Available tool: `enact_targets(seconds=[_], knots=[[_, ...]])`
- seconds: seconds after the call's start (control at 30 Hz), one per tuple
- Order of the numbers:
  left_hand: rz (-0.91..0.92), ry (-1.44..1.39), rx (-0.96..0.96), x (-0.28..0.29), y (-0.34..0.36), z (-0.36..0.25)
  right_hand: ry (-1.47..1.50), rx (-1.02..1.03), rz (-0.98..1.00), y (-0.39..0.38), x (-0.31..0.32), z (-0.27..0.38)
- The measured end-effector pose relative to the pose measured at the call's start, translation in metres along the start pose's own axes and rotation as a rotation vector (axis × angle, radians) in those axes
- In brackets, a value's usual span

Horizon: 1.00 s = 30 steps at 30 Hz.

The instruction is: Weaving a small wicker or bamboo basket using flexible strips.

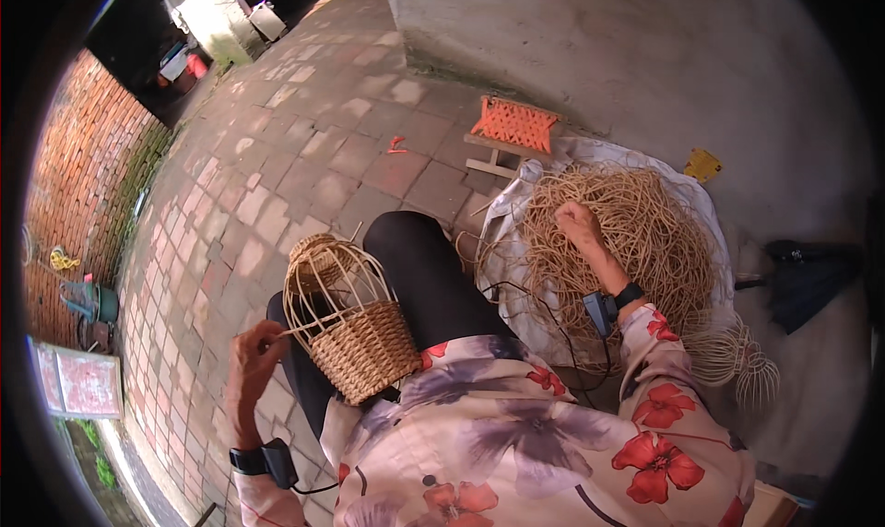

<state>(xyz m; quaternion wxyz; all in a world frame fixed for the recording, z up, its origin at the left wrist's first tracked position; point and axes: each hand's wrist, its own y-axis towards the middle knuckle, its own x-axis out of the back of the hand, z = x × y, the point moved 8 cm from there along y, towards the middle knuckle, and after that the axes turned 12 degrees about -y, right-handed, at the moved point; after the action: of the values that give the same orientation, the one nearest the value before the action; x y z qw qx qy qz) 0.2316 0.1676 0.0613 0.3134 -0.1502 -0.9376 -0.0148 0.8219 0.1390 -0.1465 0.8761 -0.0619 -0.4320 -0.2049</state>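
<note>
Basket [355, 329], half woven, rested on the person's lap, steadied there so its bare ribs pointed outward within reach. Left hand [253, 352] pinched one loose strand at the ribs, grip narrow. Right hand [576, 223] reached into the cane pile [636, 241] on a white sheet [590, 153], fingers closed among strands.

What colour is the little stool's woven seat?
Orange, on the small stool by the wall; the head view shows it.

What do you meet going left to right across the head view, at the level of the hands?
Left hand pinching a thin cane → half-woven basket on the lap → black-clad knee → right hand in the pile of loose cane strands → dark folded umbrella on the ground.
</note>
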Motion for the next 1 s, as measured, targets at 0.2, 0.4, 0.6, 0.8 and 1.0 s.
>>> enact_targets(seconds=[0.2,0.4,0.6,0.8,1.0], knots=[[-0.216,-0.224,0.111,0.066,0.011,0.022,0.154,-0.464,0.463,-0.066,-0.068,-0.086],[-0.115,-0.186,0.098,0.038,0.031,-0.001,0.981,-0.599,0.375,-0.114,-0.152,-0.062],[-0.126,-0.152,0.052,0.025,0.035,-0.048,1.163,-0.315,0.305,-0.037,-0.122,0.015],[-0.048,-0.256,-0.231,-0.024,0.031,-0.123,0.917,0.319,0.343,-0.018,0.087,0.228],[0.329,-0.729,-0.061,-0.117,0.03,-0.174,0.75,0.738,0.636,-0.066,0.103,0.365]])
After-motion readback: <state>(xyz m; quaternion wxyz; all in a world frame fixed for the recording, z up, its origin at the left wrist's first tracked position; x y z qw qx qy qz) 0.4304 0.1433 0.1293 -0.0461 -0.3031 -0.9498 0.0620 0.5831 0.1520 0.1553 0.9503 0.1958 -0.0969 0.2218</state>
